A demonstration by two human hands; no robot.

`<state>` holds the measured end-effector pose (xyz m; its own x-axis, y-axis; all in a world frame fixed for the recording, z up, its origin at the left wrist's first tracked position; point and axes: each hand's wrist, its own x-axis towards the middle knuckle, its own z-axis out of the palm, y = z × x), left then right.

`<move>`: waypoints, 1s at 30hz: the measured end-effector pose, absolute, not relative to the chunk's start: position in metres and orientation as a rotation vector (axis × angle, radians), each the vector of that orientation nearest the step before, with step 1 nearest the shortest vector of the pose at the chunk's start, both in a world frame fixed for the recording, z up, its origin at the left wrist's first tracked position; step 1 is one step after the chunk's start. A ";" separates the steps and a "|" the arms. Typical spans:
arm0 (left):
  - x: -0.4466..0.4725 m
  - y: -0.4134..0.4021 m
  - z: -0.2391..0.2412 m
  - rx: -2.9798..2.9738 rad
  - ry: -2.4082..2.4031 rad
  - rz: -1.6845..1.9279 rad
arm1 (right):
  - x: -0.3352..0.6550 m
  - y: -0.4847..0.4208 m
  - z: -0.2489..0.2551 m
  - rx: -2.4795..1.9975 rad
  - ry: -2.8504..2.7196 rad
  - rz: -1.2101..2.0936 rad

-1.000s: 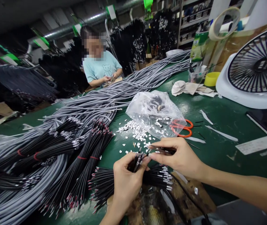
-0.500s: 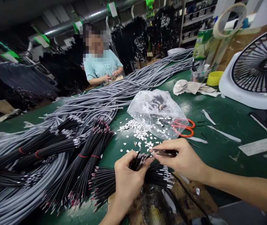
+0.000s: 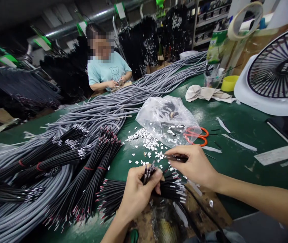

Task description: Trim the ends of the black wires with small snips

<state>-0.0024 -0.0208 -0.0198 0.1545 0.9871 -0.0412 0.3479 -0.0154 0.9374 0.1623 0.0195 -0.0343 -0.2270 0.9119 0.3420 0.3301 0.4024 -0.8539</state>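
Note:
My left hand point(image 3: 139, 189) is closed around a few short black wires point(image 3: 148, 171), their silvery ends pointing up between thumb and fingers. In my right hand point(image 3: 197, 168) is a dark pair of tweezers point(image 3: 176, 157), pinched between thumb and fingers, with its tip over the nearest small pieces. Those small shiny silver pieces point(image 3: 147, 139) lie scattered on the green table beyond both hands. Beneath my hands a thick bundle of black wires point(image 3: 113, 195) with red and silver ends lies crosswise; my left hand hides its middle.
Behind the pieces is a clear plastic bag point(image 3: 165, 116) beside orange-handled scissors point(image 3: 204, 136). Tied black wire bundles point(image 3: 93, 165) and long grey cables point(image 3: 103, 104) cover the left side. A white fan point(image 3: 257, 104) stands right. Across the table sits a person point(image 3: 109, 72) handling something.
My right hand with the tweezers has moved slightly up, away from the wires in my left hand. The left hand's wires now stand closer together. The whole view has shifted slightly.

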 end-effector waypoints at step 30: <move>-0.002 -0.016 -0.024 1.585 1.718 1.114 | 0.164 0.017 -0.031 -1.020 -2.024 0.821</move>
